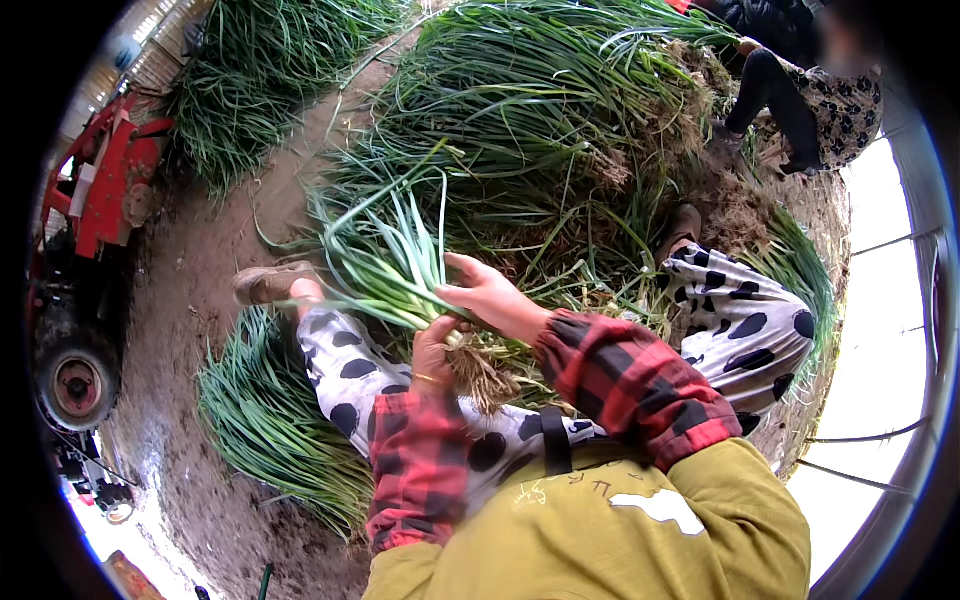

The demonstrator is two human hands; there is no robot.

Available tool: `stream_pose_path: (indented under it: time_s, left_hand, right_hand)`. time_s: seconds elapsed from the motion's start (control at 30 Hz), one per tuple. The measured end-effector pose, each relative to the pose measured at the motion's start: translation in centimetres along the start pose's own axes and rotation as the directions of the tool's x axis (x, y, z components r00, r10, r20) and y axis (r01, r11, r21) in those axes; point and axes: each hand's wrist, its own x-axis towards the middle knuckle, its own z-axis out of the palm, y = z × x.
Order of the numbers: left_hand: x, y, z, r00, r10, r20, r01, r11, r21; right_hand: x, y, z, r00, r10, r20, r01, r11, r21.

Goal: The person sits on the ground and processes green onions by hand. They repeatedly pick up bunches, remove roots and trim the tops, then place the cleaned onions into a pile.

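Note:
A small bunch of scallion-like green stalks point(409, 281) with pale lower stems is in front of me. My left hand point(435, 356) is closed around its lower stems, just above a tangle of brown fibrous roots point(480, 375). Against the right side of the stalks lies my right hand point(495, 300). Its thumb and forefinger are spread apart, and its other fingers are partly hidden. Loose leaves and trimmings point(600, 292) cover the ground between my legs.
A large heap of the same plants point(517, 112) lies ahead, roots to the right. Further piles lie at the upper left point(247, 82), beside my left leg point(277, 427) and beyond my right knee point(802, 277). Red wheeled machinery point(112, 172) stands left. Another person point(787, 105) sits at the upper right.

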Motion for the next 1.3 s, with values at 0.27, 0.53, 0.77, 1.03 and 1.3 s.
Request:
stream_pose_path:
  time_s: [0.27, 0.53, 0.77, 1.03, 1.3]
  left_hand:
    - [0.0, 1.2, 0.1, 0.999, -0.035, 0.024, 0.038, 0.985, -0.168]
    - [-2.5, -0.5, 2.6, 0.998, -0.035, 0.055, 0.043, 0.987, -0.153]
    - [-2.3, -0.4, 3.4, 0.987, 0.068, 0.147, -0.029, 0.967, -0.253]
    - [-2.3, 4.9, 5.1, 0.916, 0.373, 0.151, -0.366, 0.928, -0.069]
    - [0.9, 1.2, 0.2, 0.984, -0.048, -0.171, 0.071, 0.988, 0.134]
  right_hand:
    - [-8.6, 0.9, -4.6, 0.914, 0.363, 0.181, -0.306, 0.91, -0.28]
    - [-7.8, 3.4, -3.0, 0.979, 0.145, 0.146, -0.023, 0.782, -0.623]
    - [-7.9, 7.4, -2.9, 0.916, 0.318, -0.243, -0.228, 0.913, 0.337]
    - [-4.9, 9.4, -9.8, 0.949, 0.301, -0.099, -0.265, 0.583, -0.768]
    - [4.1, 13.3, -13.1, 1.0, 0.008, 0.002, 0.002, 0.062, -0.998]
